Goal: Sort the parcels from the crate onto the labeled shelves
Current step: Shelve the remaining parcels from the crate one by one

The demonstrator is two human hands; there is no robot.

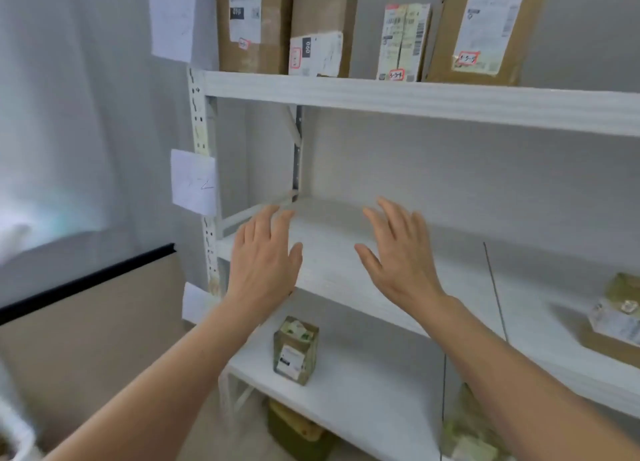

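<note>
My left hand point(265, 256) and my right hand point(398, 253) are both raised in front of the middle shelf point(332, 273) of a white rack, fingers straight and spread, palms facing each other, holding nothing. The stretch of shelf between and behind them is bare. On the top shelf point(415, 100) stand several cardboard parcels with shipping labels, among them a tall one point(254, 24) at the left and one point(485, 31) at the right. A small greenish parcel point(295, 351) stands on the lower shelf point(346, 401). No crate is in view.
Paper labels hang on the rack's left post: one point(194, 182) at middle-shelf height, another point(171, 17) higher up. More parcels lie at the right end of the middle shelf point(620, 318) and under the lower shelf point(298, 433). A beige panel with a black edge point(86, 280) stands at left.
</note>
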